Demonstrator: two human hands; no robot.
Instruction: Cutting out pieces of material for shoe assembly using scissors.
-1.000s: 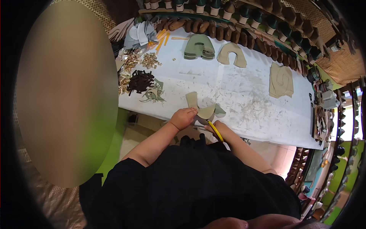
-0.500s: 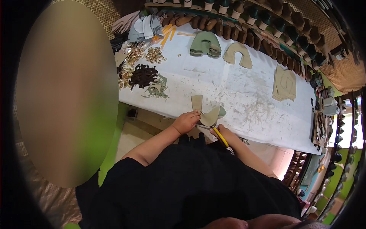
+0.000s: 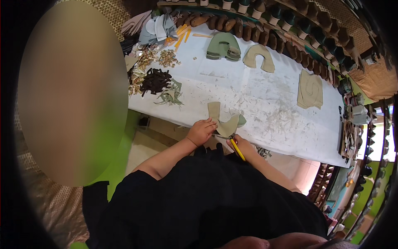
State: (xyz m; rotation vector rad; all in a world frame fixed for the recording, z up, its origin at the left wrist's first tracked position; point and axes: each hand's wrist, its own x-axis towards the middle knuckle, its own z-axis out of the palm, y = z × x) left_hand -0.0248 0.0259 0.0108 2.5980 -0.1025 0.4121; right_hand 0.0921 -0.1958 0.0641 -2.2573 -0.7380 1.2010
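Right hand: wrapped round the yellow-handled scissors; how wide they gape, too small to tell. A wrist slip could run a cut too deep.
Left hand: fingers gripping the piece, thumb hidden; close beside the scissors' tip, so a nick is possible if the fingers creep right.
Piece: beige, curved, at the surface's near edge. Held on one side only; its loose right end might fold under and spoil the outline.
Surface: dusty mid-part; grit could smudge pale material.
Scraps: green tangle, left of centre; might snag if dragged in.
Green stack: toward far edge, well apart; little risk.
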